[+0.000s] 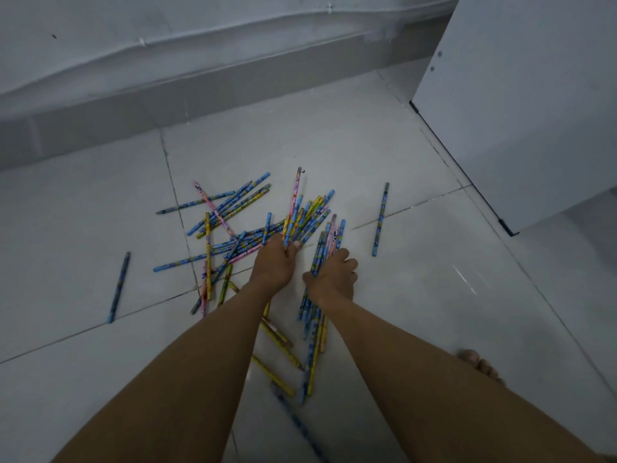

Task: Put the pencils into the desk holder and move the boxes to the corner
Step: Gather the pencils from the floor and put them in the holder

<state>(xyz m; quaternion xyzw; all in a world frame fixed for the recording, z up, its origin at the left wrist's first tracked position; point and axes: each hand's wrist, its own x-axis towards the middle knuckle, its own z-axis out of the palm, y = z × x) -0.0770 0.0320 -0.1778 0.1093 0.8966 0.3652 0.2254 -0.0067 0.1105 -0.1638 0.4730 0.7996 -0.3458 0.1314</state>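
Observation:
Many blue, yellow and pink pencils (230, 222) lie scattered on the pale tiled floor (417, 295). My left hand (275, 262) is closed around a fanned bunch of pencils (309, 217) that points away from me. My right hand (334, 279) grips a second bundle of pencils (329, 242), whose lower ends trail toward me under my wrist. Single blue pencils lie apart at the left (119, 287) and at the right (380, 219). No desk holder and no boxes are in view.
A grey skirting and wall (167, 95) run along the far side. A white cabinet panel (521, 105) stands at the right, forming a corner with the wall. Toes of a bare foot (479, 362) show at the lower right. More pencils (277, 345) lie between my forearms.

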